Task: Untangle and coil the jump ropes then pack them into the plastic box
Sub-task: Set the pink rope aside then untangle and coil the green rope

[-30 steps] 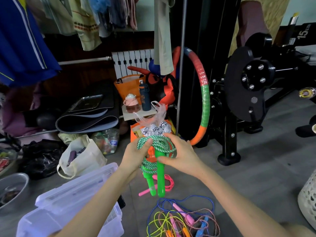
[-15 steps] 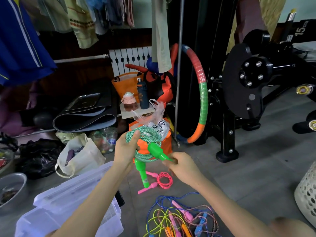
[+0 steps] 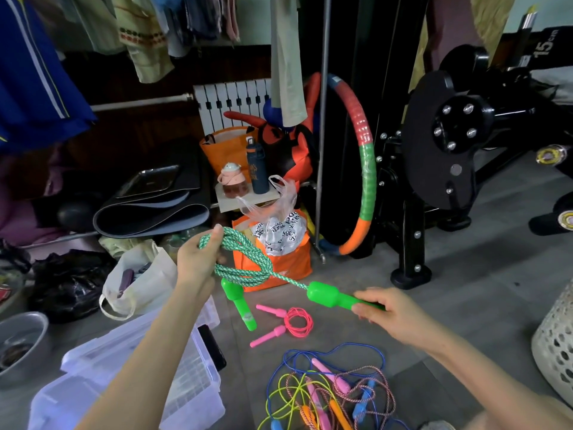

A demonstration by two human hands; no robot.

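Observation:
My left hand (image 3: pixel 198 262) grips the coiled loops of a green-and-white braided jump rope (image 3: pixel 245 259) in the air. One bright green handle (image 3: pixel 238 302) hangs down from the coil. My right hand (image 3: pixel 393 311) grips the other green handle (image 3: pixel 331 296) and holds it out to the right, a short length of rope stretched back to the coil. A coiled pink jump rope (image 3: pixel 294 321) lies on the floor below. A tangle of blue, yellow, pink and orange jump ropes (image 3: pixel 328 389) lies nearer to me. The clear plastic box (image 3: pixel 173 395) sits at lower left under my left forearm.
An orange bag (image 3: pixel 288 265) with a plastic bag inside stands behind the rope. A white tote bag (image 3: pixel 136 274), a black bag and a metal bowl (image 3: pixel 18 336) lie to the left. A hoop (image 3: pixel 366 169) leans on a black exercise machine (image 3: pixel 446 144). A white perforated basket (image 3: pixel 555 346) stands at right.
My right hand has pulled one green handle away from the coil and out to the right. My left hand has shifted left with the loops, which have stretched from a round coil into a longer bundle.

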